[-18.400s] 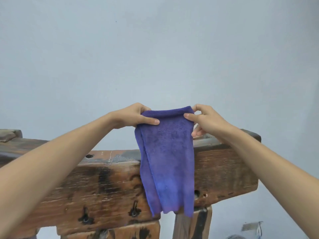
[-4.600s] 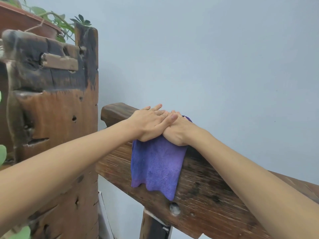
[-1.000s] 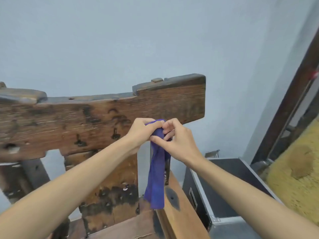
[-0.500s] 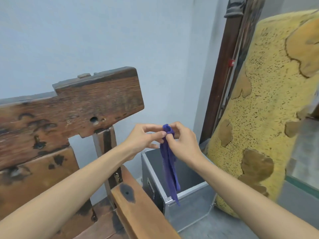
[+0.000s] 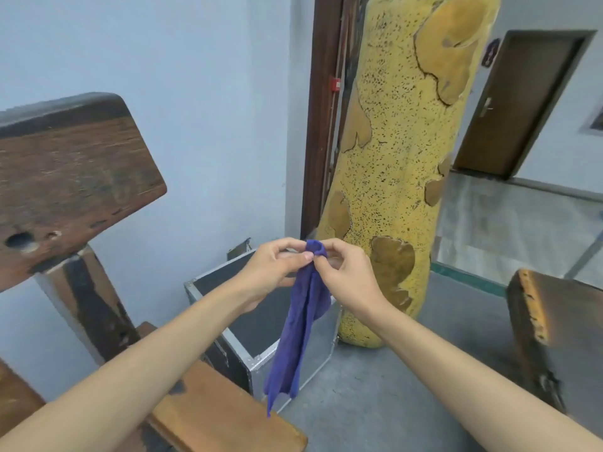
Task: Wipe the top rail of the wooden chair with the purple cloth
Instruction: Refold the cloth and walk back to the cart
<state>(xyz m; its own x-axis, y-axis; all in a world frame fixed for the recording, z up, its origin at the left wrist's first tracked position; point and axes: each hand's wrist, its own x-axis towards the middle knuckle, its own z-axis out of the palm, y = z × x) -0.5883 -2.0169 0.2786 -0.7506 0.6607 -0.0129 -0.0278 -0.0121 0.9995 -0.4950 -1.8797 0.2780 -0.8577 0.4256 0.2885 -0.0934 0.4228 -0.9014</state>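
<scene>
The purple cloth (image 5: 301, 324) hangs bunched in a long narrow strip in mid-air, right of the chair. My left hand (image 5: 275, 269) and my right hand (image 5: 347, 275) both pinch its top end, fingertips almost touching. The wooden chair's top rail (image 5: 68, 181) is a thick dark weathered plank at the left, well apart from the cloth. Its right end and a post under it show; the rest runs out of the frame. The chair's seat (image 5: 215, 415) lies below my left forearm.
An open metal-edged case (image 5: 261, 350) stands on the floor behind the cloth. A tall yellow mottled column (image 5: 401, 151) leans beside a dark door frame. A dark wooden slab (image 5: 554, 334) sits at the right. A brown door (image 5: 515, 106) is far right.
The view has swung right, so the chair rail has slid to the left edge. Both hands still pinch the cloth's top, away from the rail they were wiping before.
</scene>
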